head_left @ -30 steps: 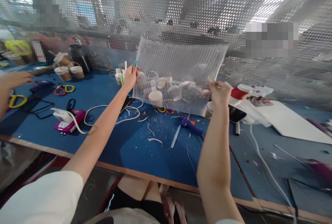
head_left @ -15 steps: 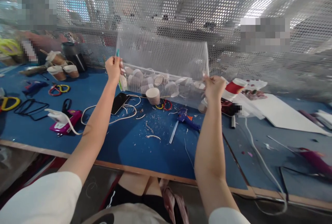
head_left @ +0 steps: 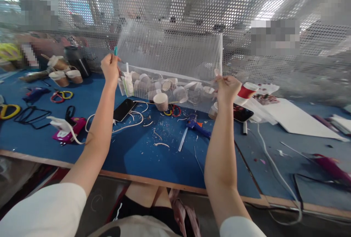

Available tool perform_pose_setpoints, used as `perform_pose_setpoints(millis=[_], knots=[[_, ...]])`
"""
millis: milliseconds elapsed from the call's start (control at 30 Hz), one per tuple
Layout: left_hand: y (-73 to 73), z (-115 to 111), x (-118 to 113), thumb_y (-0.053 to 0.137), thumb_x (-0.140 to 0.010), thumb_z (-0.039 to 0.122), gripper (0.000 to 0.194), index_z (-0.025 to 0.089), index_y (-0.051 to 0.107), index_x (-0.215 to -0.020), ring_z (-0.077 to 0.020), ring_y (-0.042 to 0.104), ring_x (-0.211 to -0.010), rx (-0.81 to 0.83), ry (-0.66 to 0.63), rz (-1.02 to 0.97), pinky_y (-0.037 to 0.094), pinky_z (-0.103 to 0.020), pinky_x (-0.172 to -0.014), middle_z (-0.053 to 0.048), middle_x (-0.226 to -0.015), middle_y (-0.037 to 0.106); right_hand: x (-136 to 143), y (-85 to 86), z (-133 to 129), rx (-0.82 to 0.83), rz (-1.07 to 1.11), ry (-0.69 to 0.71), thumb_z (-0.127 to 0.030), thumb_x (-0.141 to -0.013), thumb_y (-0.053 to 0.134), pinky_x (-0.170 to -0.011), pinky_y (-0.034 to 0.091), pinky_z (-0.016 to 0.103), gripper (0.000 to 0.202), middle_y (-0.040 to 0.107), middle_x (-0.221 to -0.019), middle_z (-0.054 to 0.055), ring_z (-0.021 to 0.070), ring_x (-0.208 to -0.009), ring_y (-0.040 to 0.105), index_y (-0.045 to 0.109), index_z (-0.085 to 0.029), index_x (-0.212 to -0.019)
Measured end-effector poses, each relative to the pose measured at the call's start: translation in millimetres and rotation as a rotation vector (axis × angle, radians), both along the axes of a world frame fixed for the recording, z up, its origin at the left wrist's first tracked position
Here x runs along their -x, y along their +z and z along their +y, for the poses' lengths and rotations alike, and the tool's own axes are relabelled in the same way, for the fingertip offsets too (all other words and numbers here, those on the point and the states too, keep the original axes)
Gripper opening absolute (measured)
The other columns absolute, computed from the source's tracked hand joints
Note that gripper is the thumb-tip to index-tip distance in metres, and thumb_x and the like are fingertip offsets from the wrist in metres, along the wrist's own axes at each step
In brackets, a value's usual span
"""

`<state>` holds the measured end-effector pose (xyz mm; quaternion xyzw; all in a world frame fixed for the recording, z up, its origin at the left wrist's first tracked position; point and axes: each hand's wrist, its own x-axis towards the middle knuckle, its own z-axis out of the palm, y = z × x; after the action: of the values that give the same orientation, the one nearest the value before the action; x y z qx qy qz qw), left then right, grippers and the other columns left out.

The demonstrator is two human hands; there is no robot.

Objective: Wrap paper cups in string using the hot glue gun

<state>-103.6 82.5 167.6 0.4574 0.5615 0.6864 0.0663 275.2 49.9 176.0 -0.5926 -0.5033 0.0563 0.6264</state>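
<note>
A clear, thin plastic sheet [head_left: 170, 52] with a whitish fold line is stretched upright between my two hands above the blue table. My left hand [head_left: 110, 69] pinches its left edge, where a small turquoise piece shows above the fingers. At the opposite edge, the fingers of my right hand [head_left: 228, 87] are closed on the sheet. Through the plastic I see several paper cups [head_left: 167, 84] lying in a heap. One paper cup [head_left: 160, 101] stands upright in front of it. A blue glue gun [head_left: 196, 125] with a clear glue stick lies between my forearms.
A phone [head_left: 125, 109] and white cable lie by my left forearm. Further left are a purple power strip [head_left: 70, 129], scissors [head_left: 61, 96] and brown cups [head_left: 60, 78]. White board [head_left: 301, 120] and a purple glue gun [head_left: 333, 167] lie right. A perforated metal screen [head_left: 175, 6] stands behind.
My left hand has moved left and slightly up, and the plastic sheet is spread wider. My right hand has risen slightly, still gripping its edge.
</note>
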Motion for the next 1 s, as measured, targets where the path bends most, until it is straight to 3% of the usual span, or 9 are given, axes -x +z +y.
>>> perform_pose_setpoints(millis=[200,300,433,567,633,733,867,933,1000], knots=[[5.2,-10.2,-27.8,0.05,-0.096,0.036,0.031,0.018,0.055,-0.072,-0.0058,0.045,-0.037,0.12,-0.469,-0.009,0.039,-0.016,-0.046,0.007,-0.044,0.04,17.2,6.5,-7.6,0.041,0.008,0.264,-0.041,-0.079,0.069,-0.038,0.029,0.023,0.029,0.046,-0.043,-0.007,0.009,-0.034,0.037,0.054,-0.023,-0.062],[9.4,-17.6,-47.4,0.052,-0.095,0.03,0.025,0.018,0.054,-0.073,-0.0065,0.052,-0.042,0.155,-0.603,-0.044,0.043,-0.016,-0.048,0.005,-0.049,0.046,37.1,10.6,-13.9,-0.001,-0.021,0.388,-0.044,-0.081,0.067,-0.039,0.031,0.022,0.033,0.046,-0.045,-0.007,0.0082,-0.037,0.04,0.051,-0.023,-0.061],[11.2,-27.1,-77.3,0.056,-0.091,0.022,0.015,0.019,0.052,-0.077,-0.0104,0.066,-0.072,0.163,-0.75,-0.134,0.053,-0.018,-0.062,0.001,-0.073,0.061,70.6,10.1,-21.1,-0.053,-0.128,0.54,-0.043,-0.086,0.061,-0.05,0.04,0.023,0.032,0.051,-0.054,-0.006,0.0083,-0.047,0.047,0.05,-0.023,-0.063],[6.0,-38.3,-102.9,0.054,-0.092,0.021,0.002,0.021,0.053,-0.09,-0.0174,0.066,-0.106,0.145,-0.898,-0.23,0.057,-0.023,-0.073,-0.001,-0.1,0.065,99.2,1.6,-24.3,-0.071,-0.214,0.694,-0.044,-0.084,0.064,-0.07,0.05,0.027,0.026,0.059,-0.071,-0.003,0.012,-0.071,0.059,0.055,-0.022,-0.073],[1.3,-43.0,-112.8,0.056,-0.092,0.023,0.014,0.024,0.05,-0.105,-0.0206,0.067,-0.108,0.152,-1.007,-0.254,0.058,-0.027,-0.074,-0.002,-0.109,0.065,106.7,-2.4,-25.1,-0.072,-0.23,0.748,-0.046,-0.085,0.063,-0.08,0.052,0.031,0.025,0.062,-0.084,0.0,0.015,-0.086,0.061,0.058,-0.022,-0.078],[-6.2,-46.0,-125.2,0.067,-0.084,0.018,0.042,0.026,0.042,-0.117,-0.019,0.068,-0.107,0.139,-1.017,-0.275,0.058,-0.027,-0.08,-0.001,-0.111,0.066,104.6,-3.0,-30.8,-0.013,-0.307,0.836,-0.047,-0.09,0.056,-0.091,0.051,0.037,0.025,0.065,-0.099,0.003,0.0184,-0.101,0.061,0.062,-0.023,-0.086],[-10.0,-42.0,-131.9,0.069,-0.081,0.011,0.034,0.02,0.047,-0.105,-0.0171,0.07,-0.096,0.149,-0.874,-0.269,0.058,-0.026,-0.081,0.0,-0.092,0.066,71.6,0.0,-56.0,0.07,-0.351,0.845,-0.049,-0.09,0.054,-0.083,0.055,0.039,0.028,0.068,-0.097,0.005,0.0202,-0.094,0.065,0.063,-0.023,-0.093],[-8.2,-38.3,-128.7,0.067,-0.084,0.012,0.025,0.018,0.049,-0.099,-0.018,0.072,-0.09,0.185,-0.827,-0.254,0.059,-0.028,-0.076,0.0,-0.089,0.065,44.8,-7.0,-74.2,0.098,-0.407,0.685,-0.048,-0.088,0.057,-0.076,0.056,0.037,0.027,0.067,-0.098,0.006,0.0212,-0.092,0.066,0.061,-0.023,-0.097],[-5.5,-35.3,-122.8,0.068,-0.085,0.016,0.021,0.018,0.051,-0.096,-0.0197,0.072,-0.091,0.177,-0.801,-0.219,0.059,-0.03,-0.075,-0.001,-0.089,0.066,17.3,-24.6,-91.3,0.205,-0.629,0.487,-0.047,-0.084,0.062,-0.076,0.055,0.04,0.03,0.064,-0.102,0.009,0.0246,-0.092,0.065,0.059,-0.022,-0.1]])
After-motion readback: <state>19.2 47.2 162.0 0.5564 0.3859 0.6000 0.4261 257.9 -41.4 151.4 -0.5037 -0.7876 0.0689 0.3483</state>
